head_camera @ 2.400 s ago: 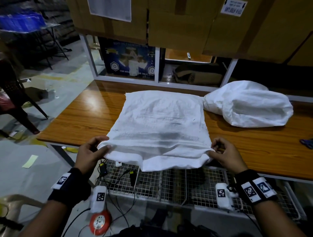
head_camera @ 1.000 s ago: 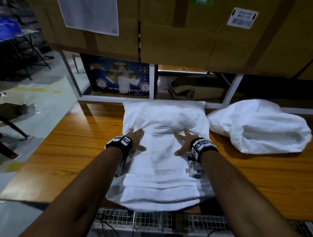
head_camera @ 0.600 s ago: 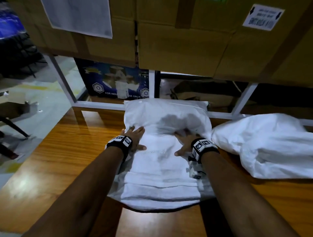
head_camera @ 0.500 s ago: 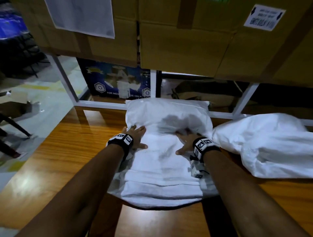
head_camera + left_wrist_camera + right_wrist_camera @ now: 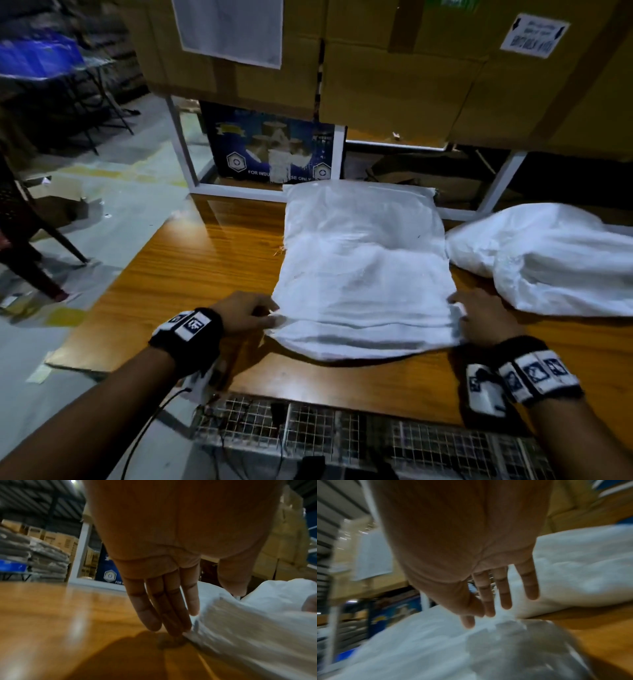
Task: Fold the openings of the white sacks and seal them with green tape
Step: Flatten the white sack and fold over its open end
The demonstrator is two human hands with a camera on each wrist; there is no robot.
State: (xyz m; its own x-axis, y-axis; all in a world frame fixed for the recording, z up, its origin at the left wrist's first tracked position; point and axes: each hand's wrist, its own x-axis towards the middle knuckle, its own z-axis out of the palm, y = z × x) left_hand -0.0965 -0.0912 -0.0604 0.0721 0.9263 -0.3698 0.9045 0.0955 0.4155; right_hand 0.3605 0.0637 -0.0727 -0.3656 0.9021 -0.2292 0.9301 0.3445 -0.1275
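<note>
A flat white sack (image 5: 363,274) lies on the wooden table (image 5: 191,274), its layered near edge toward me. My left hand (image 5: 270,317) is at the near left corner. In the left wrist view its fingers (image 5: 163,608) point straight down to the table beside the sack (image 5: 257,628), with the thumb over the cloth. My right hand (image 5: 459,305) is at the near right corner, and its straight, spread fingers (image 5: 505,595) hover just over the sack (image 5: 419,649). A second, bulging white sack (image 5: 555,260) lies to the right. No green tape is in view.
Stacked cardboard boxes (image 5: 394,68) sit on a white shelf frame behind the table, with a blue printed box (image 5: 270,150) under them. A wire mesh rack (image 5: 342,431) with cables runs below the table's near edge. A dark chair (image 5: 20,240) stands on the floor at left.
Both hands left the middle of the sack, where they pressed flat, and came back to its near corners. The sack's near edge, earlier overhanging the table, now lies on it.
</note>
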